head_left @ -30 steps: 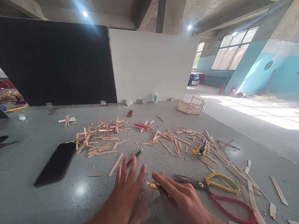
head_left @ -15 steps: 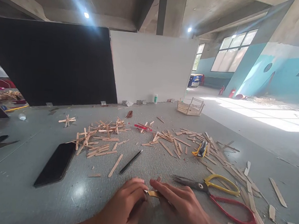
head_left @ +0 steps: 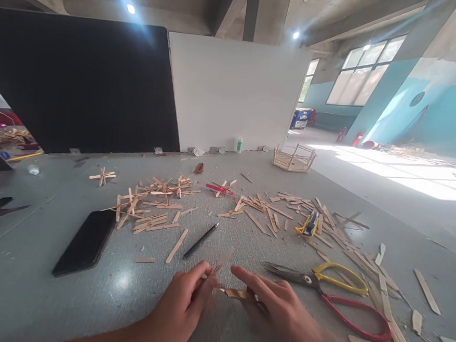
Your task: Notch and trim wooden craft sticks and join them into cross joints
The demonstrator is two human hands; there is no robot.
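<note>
- Left hand (head_left: 181, 306), lower centre of the frame: thumb and fingertips pinched together on a thin wooden stick (head_left: 223, 258) that slants up and to the right from the grip.
- Right hand (head_left: 276, 312), lower centre-right: fingers extended and close together, pressing a short brown wood piece (head_left: 235, 293) flat on the table (head_left: 28, 292); I cannot tell whether the thumb clamps it.
- Judged good practice: keep the brown piece pinned flat, bring the stick's end squarely to it, and hold the pinch close to the meeting point so that the stick does not twist.
- Count, left to right: one black phone (head_left: 85, 243) at lower left; one black pen (head_left: 200, 240) at centre; one yellow utility knife (head_left: 310, 224) right of centre; one pair of scissors (head_left: 329, 290) with yellow and red handles at lower right.
- Loose sticks (head_left: 151, 207) lie scattered across the middle band of the frame, apparently several dozen; overlap prevents an exact count.
- One stick-built frame (head_left: 294, 159) stands at upper centre-right.
</note>
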